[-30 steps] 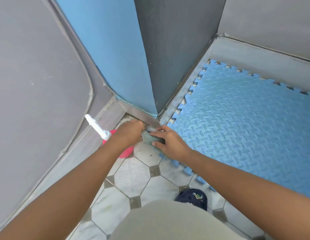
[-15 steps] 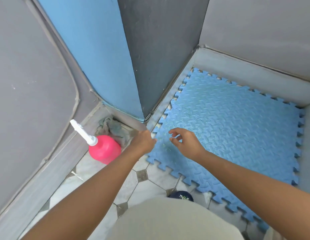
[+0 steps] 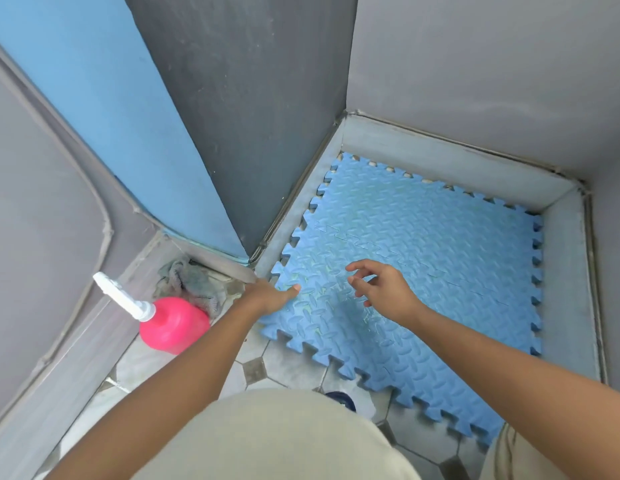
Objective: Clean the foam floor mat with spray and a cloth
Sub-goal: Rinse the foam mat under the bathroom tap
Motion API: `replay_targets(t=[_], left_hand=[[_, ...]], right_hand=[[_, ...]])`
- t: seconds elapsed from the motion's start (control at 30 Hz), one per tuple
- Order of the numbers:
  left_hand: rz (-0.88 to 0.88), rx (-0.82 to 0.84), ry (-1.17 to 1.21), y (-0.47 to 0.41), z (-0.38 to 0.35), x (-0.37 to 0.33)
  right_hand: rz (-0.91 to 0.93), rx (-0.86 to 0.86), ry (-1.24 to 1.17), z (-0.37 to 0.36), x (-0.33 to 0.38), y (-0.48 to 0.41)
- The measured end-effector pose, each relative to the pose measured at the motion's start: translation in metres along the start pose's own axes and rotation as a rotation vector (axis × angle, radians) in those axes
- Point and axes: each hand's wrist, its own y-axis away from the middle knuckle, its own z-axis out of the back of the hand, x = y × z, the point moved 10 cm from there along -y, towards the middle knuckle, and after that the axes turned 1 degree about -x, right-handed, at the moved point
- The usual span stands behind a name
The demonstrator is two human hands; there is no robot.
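Observation:
The blue foam floor mat [image 3: 440,265] with a tread pattern and toothed edges lies in the corner on the right. My left hand [image 3: 267,296] rests at the mat's near-left corner, thumb on top, fingers hidden from view. My right hand [image 3: 381,289] hovers just above the mat with fingers spread and holds nothing. The grey cloth [image 3: 189,282] lies crumpled on the floor against the wall base, left of my left hand. In front of the cloth stands the pink spray bottle [image 3: 173,323] with a white nozzle.
Grey and blue walls [image 3: 232,116] close in at the back and left. A grey skirting [image 3: 565,271] borders the mat on the right. Octagon floor tiles [image 3: 253,370] show in front of the mat. My knees and a dark shoe [image 3: 341,400] are at the bottom.
Both hands let go of the cloth, which now lies by the wall. The hands moved right onto the mat's corner, and the view swung right to show more of the mat.

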Motion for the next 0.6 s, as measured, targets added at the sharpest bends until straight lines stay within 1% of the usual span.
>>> replay_targets(t=[0.13, 0.23, 0.4, 0.47, 0.6], left_hand=[[-0.080, -0.119, -0.026, 0.023, 0.035, -0.026], [-0.179, -0.221, -0.002, 0.050, 0.063, -0.048], [-0.357, -0.470, 0.087, 0.122, 0.115, -0.103], [-0.400, -0.540, 0.090, 0.151, 0.136, -0.121], [-0.421, -0.642, 0.081, 0.185, 0.183, -0.134]], right_hand=[[0.038, -0.033, -0.037, 0.014, 0.023, 0.005], [0.075, -0.067, -0.056, 0.025, 0.043, 0.009], [0.108, -0.096, -0.076, 0.049, 0.083, 0.018], [0.132, -0.114, -0.069, 0.066, 0.106, 0.019], [0.229, -0.174, 0.006, 0.112, 0.170, 0.014]])
